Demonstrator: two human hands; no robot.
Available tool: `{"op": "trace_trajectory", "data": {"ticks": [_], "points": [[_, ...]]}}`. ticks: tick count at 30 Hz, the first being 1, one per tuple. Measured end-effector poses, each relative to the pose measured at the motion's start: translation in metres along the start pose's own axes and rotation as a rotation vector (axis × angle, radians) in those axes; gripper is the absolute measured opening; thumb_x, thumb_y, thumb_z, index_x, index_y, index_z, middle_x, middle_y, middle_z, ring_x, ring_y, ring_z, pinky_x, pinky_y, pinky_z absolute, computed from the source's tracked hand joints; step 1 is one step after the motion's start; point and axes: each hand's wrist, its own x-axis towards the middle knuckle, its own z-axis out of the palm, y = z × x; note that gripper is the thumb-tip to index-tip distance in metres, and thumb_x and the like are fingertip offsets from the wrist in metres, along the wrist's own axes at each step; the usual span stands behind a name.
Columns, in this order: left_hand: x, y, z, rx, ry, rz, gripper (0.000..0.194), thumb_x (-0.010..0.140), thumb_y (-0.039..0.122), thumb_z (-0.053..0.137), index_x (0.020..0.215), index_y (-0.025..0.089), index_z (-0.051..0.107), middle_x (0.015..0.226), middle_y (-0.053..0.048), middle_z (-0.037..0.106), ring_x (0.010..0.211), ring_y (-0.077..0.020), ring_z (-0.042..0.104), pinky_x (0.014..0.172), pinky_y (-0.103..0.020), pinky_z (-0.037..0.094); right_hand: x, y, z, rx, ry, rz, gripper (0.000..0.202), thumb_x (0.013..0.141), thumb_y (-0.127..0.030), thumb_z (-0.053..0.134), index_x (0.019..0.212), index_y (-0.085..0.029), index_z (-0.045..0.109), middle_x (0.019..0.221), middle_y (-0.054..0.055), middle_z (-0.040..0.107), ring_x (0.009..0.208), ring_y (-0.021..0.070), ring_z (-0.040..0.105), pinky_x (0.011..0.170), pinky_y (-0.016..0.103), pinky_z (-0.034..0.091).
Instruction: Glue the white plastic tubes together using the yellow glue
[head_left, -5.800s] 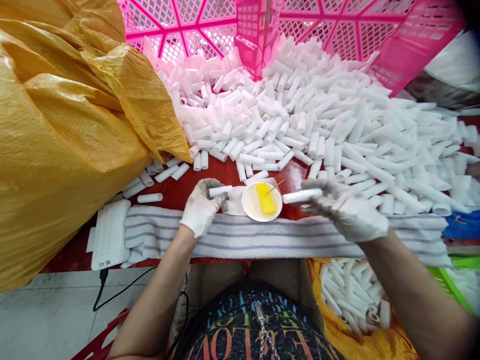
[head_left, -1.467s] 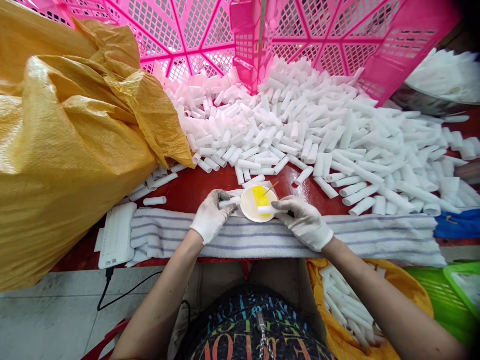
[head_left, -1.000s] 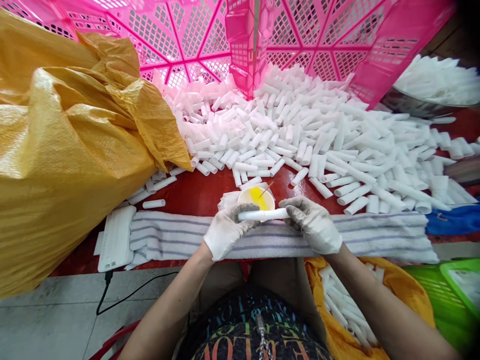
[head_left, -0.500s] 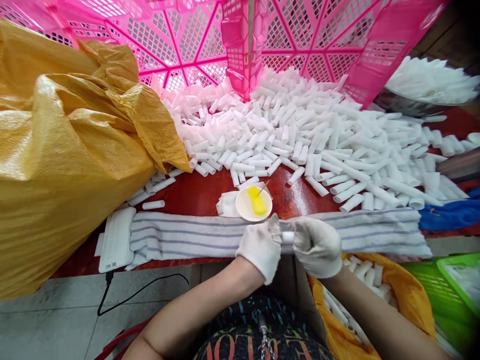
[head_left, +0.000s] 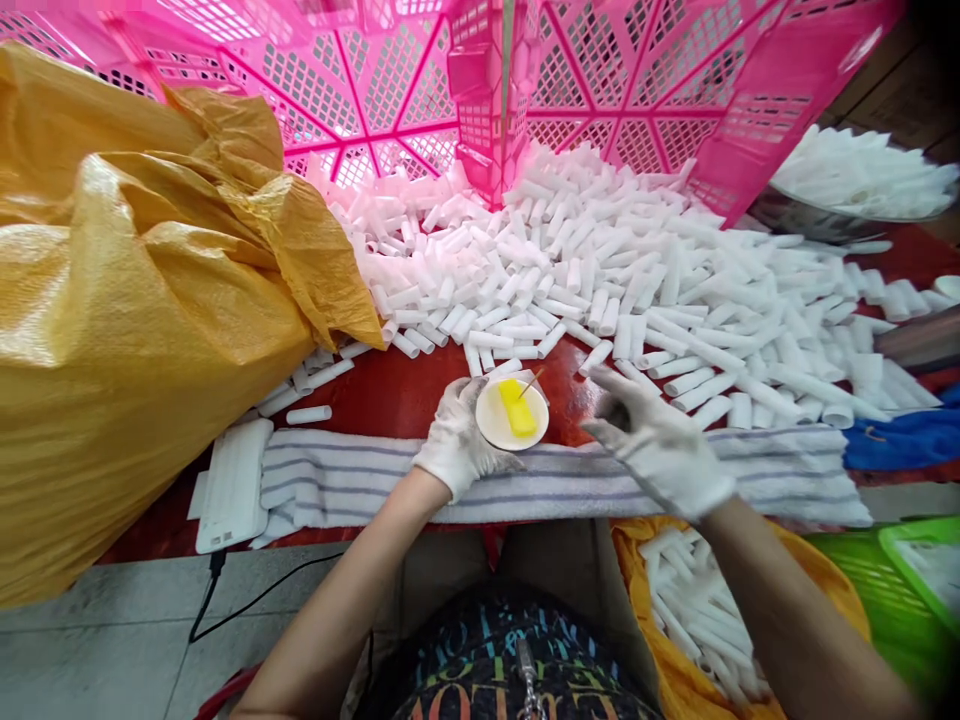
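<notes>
My left hand [head_left: 461, 440], in a white glove, is curled round the left side of a small white bowl [head_left: 491, 425], thumb at the near edge and fingers at the far edge. In the bowl lies a yellow block [head_left: 517, 408] with a thin stick poking up from it. To the right, my gloved right hand [head_left: 652, 440] hovers over the front of the table with thumb and fingers apart, holding nothing I can see. Just beyond its fingertips are the nearest loose short white tubes [head_left: 596, 358]. Both hands are above a striped towel [head_left: 345, 475].
White tubes [head_left: 525, 270] are heaped before pink crates [head_left: 622, 110]. A yellow sack [head_left: 172, 330] and a white corded device [head_left: 234, 490] stand left. At right are a heaped metal bowl [head_left: 825, 215], a blue cloth [head_left: 892, 437], a green basket [head_left: 862, 560] and an open sack of tubes [head_left: 697, 600].
The white tube held between both hands is no longer in them. My left hand has moved left and forward to the bowl. My right hand has moved forward and right, and its fingers have opened.
</notes>
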Motion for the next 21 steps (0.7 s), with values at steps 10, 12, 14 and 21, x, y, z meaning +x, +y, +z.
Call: {"op": "trace_trajectory", "data": {"ticks": [10,12,14,21], "points": [[0.005,-0.004,0.003,0.066,-0.116,-0.051,0.101,0.039,0.054,0.084,0.128,0.017,0.054,0.126,-0.016,0.05,0.113,-0.0348,0.052,0.098,-0.049,0.045,0.065,-0.012,0.042,0.072,-0.201,-0.062,0.03,0.08,-0.047,0.065,0.088,-0.018,0.067,0.083,0.004,0.067,0.073,0.0162,0.062,0.068,0.028,0.053],[0.005,-0.005,0.003,0.08,-0.122,-0.043,0.103,0.038,0.056,0.083,0.129,0.018,0.053,0.127,-0.015,0.05,0.114,-0.0352,0.051,0.099,-0.049,0.045,0.062,-0.025,0.032,0.035,-0.102,-0.02,0.033,0.081,-0.05,0.063,0.087,-0.017,0.067,0.074,0.003,0.064,0.063,0.0129,0.057,0.058,0.025,0.05],[0.006,-0.006,0.004,0.089,-0.122,-0.033,0.104,0.037,0.057,0.084,0.13,0.02,0.052,0.127,-0.014,0.049,0.115,-0.035,0.05,0.1,-0.05,0.043,0.064,-0.035,0.028,-0.001,-0.036,-0.028,0.034,0.083,-0.05,0.061,0.088,-0.017,0.067,0.07,0.002,0.062,0.059,0.0113,0.053,0.054,0.023,0.047],[0.005,-0.004,0.004,0.064,-0.122,-0.006,0.102,0.038,0.052,0.085,0.129,0.018,0.053,0.126,-0.016,0.05,0.114,-0.0366,0.051,0.098,-0.052,0.044,0.092,-0.02,0.062,-0.072,-0.218,-0.096,0.028,0.082,-0.044,0.06,0.079,-0.018,0.066,0.074,0.003,0.065,0.064,0.0154,0.058,0.061,0.03,0.052]]}}
